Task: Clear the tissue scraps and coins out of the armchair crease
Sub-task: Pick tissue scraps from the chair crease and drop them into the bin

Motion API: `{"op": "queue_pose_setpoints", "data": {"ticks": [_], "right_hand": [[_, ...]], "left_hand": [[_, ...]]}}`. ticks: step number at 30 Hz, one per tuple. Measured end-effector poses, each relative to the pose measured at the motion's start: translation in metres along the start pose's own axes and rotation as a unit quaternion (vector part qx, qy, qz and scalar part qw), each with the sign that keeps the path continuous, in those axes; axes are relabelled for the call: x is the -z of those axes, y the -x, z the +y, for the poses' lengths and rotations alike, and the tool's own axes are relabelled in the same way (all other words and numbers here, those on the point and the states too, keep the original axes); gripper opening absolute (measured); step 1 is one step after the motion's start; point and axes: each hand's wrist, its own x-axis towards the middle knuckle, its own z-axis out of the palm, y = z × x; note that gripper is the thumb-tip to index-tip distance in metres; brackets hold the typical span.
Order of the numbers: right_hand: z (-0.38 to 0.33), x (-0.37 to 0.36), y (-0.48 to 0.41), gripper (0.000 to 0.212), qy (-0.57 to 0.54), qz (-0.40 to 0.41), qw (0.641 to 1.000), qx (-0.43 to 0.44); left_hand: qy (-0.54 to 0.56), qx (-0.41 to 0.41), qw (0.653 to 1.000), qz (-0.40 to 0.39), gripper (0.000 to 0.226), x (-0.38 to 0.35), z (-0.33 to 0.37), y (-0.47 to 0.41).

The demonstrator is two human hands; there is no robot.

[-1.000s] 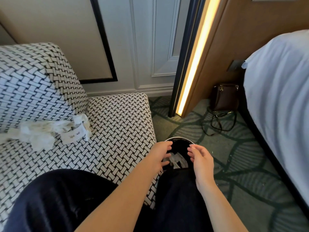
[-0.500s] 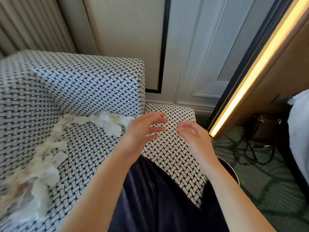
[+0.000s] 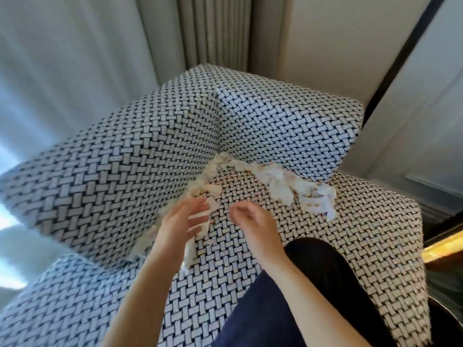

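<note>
Fingers [image 3: 198, 217] of left hand [image 3: 180, 227] and right hand [image 3: 253, 221] loose, gripping nothing.
Hasty grabbing could shred tissue scraps [image 3: 278, 181], pushing unseen coins deeper into the armchair [image 3: 125, 159] crease.

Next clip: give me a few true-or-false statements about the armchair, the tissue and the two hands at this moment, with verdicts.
1. The tissue scraps lie along the crease of the armchair. True.
2. The right hand holds a coin. False: no coin shows, and its loosely curled fingers hold nothing visible.
3. The left hand has its fingers spread, close to the scraps. True.
4. The armchair fabric is plain grey. False: it has a black-and-white woven pattern.
</note>
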Motion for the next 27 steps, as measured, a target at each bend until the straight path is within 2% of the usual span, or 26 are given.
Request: {"op": "queue_pose_setpoints", "data": {"ticks": [2,5,8,10,13,15,17,20,22,27], "right_hand": [[0.018,-0.023,-0.001,0.014,0.023,-0.021,0.999,-0.012],[0.045,-0.044,-0.004,0.018,0.131,-0.094,0.987,0.004],[0.056,-0.047,-0.008,0.031,0.218,-0.146,0.965,0.032],[0.056,-0.046,-0.006,0.041,0.252,-0.185,0.948,0.051],[0.057,-0.049,0.002,0.052,0.337,-0.275,0.898,0.065],[0.060,-0.051,0.006,0.060,0.381,-0.316,0.867,0.052],[0.062,-0.053,0.009,0.066,0.385,-0.342,0.856,0.044],[0.065,-0.053,0.010,0.070,0.375,-0.352,0.856,0.053],[0.066,-0.052,0.010,0.068,0.372,-0.341,0.860,0.071],[0.067,-0.052,0.010,0.051,0.278,-0.273,0.919,0.058]], "left_hand": [[0.012,0.033,0.997,0.073,0.027,0.019,-0.018,-0.001],[0.005,0.045,0.988,0.146,0.022,0.034,-0.040,0.000],[-0.034,0.035,0.988,0.147,0.011,0.032,-0.054,0.000],[-0.079,0.031,0.987,0.136,0.014,0.025,-0.066,0.000],[-0.139,0.027,0.983,0.120,0.020,0.014,-0.085,0.000],[-0.134,0.040,0.982,0.130,0.019,0.006,-0.090,0.003],[-0.076,0.058,0.984,0.151,0.021,0.002,-0.094,0.005],[0.047,0.108,0.981,0.154,0.021,0.002,-0.095,0.007],[0.089,0.123,0.976,0.156,0.026,0.004,-0.098,0.008],[0.167,0.131,0.967,0.138,0.018,0.010,-0.094,0.012]]}}
